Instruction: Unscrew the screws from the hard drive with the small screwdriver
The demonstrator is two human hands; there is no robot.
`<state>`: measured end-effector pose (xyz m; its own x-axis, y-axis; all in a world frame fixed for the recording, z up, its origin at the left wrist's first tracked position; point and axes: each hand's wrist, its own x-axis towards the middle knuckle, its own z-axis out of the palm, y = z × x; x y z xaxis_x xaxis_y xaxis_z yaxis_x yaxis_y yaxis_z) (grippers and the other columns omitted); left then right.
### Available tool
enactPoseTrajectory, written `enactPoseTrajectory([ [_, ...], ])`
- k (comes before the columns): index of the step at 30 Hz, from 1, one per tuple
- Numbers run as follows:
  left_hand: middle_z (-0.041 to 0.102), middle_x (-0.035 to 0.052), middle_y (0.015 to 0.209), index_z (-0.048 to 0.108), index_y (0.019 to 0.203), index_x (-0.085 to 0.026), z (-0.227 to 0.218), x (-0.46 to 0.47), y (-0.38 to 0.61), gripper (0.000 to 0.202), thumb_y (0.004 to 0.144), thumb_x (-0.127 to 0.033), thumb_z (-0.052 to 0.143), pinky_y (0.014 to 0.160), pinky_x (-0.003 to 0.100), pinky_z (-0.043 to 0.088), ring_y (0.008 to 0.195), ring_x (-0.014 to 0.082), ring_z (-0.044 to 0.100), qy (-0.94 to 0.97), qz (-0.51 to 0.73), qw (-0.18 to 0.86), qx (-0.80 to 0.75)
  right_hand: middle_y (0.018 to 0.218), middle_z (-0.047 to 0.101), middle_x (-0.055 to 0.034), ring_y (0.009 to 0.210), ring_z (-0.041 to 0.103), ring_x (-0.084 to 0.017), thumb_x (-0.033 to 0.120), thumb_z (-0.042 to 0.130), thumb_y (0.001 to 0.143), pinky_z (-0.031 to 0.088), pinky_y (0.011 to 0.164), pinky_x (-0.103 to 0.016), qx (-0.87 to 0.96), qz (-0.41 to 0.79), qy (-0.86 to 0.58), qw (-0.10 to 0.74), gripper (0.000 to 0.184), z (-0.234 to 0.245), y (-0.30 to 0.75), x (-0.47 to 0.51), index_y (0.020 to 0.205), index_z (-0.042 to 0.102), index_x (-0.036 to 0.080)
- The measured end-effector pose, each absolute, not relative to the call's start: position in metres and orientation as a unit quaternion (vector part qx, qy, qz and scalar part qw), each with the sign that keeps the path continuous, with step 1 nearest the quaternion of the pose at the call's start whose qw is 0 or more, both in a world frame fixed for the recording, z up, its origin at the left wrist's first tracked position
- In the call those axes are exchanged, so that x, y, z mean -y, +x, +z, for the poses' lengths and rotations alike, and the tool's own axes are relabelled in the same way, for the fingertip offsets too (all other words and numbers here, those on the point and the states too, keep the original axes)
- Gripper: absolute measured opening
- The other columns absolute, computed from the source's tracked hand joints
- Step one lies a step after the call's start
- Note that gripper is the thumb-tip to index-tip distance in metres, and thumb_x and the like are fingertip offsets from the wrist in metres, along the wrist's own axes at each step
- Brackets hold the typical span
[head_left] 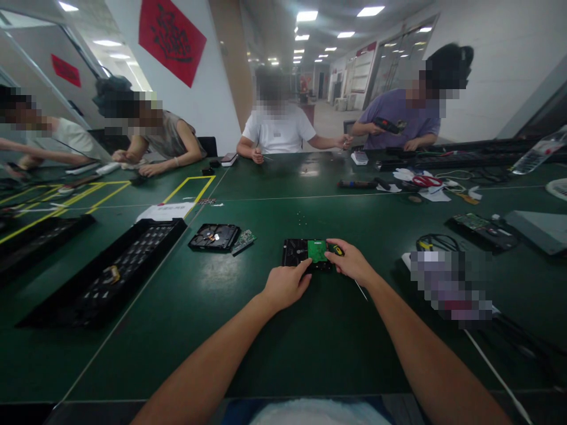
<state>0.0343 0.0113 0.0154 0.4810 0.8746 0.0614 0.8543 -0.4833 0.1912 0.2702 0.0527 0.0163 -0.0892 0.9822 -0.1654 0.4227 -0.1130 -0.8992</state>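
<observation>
A black hard drive (293,254) lies on the green table in front of me, with a green circuit board (316,251) on its right half. My left hand (286,284) grips the drive's near edge, its index finger pressing by the board and its thumb at the side. At the right end, my right hand (349,260) has a screwdriver (338,250) with a yellow and black handle tucked in it; the thin shaft sticks out below the palm. Its thumb and fingertips touch the board's right edge. Several tiny screws (302,218) lie beyond the drive.
Left of the drive are another opened hard drive (214,236), a loose circuit board (244,239) and a long black tray (115,271). A further drive (482,230), a coiled cable (437,242) and a grey box (538,231) stand right. Several people sit across the table.
</observation>
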Motion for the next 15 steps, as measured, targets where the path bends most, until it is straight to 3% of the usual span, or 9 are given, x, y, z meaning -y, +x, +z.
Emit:
enactPoseTrajectory([
  [8,0.077,0.0057,0.095,0.040,0.153,-0.026,0.014,-0.012,0.035,0.053,0.104,-0.047,0.042,0.077,0.038,0.056,0.086,0.0282,0.076,0.840,0.081,0.087,-0.529,0.088,0.072,-0.0042,0.057,0.061,-0.015,0.048,0.067,0.094,0.050,0.054,-0.028,0.609,0.397,-0.612,0.312,0.061,0.015,0.266,-0.054,0.151,0.052,0.030],
  [11,0.077,0.0089,0.099,0.035,0.158,-0.028,0.016,-0.013,0.041,0.059,0.104,-0.052,0.041,0.079,0.040,0.056,0.088,0.0299,0.076,0.835,0.061,0.069,-0.542,0.115,0.073,-0.0095,0.090,0.071,-0.024,0.053,0.065,0.094,0.057,0.079,-0.036,0.652,0.312,-0.620,0.304,0.057,0.012,0.263,-0.060,0.145,0.059,0.028],
  [13,0.077,0.0105,0.102,0.038,0.157,-0.030,0.017,-0.014,0.043,0.058,0.104,-0.054,0.040,0.081,0.041,0.056,0.090,0.0306,0.076,0.834,0.048,0.061,-0.546,0.129,0.070,-0.0106,0.112,0.068,-0.029,0.053,0.065,0.094,0.053,0.096,-0.041,0.684,0.258,-0.619,0.288,0.054,0.010,0.261,-0.063,0.141,0.062,0.026],
  [15,0.077,0.0113,0.104,0.039,0.157,-0.030,0.018,-0.014,0.044,0.057,0.104,-0.053,0.040,0.082,0.041,0.056,0.092,0.0309,0.076,0.833,0.042,0.060,-0.548,0.130,0.070,-0.0106,0.116,0.067,-0.030,0.051,0.064,0.095,0.050,0.101,-0.041,0.698,0.232,-0.623,0.267,0.052,0.007,0.261,-0.065,0.140,0.063,0.025],
])
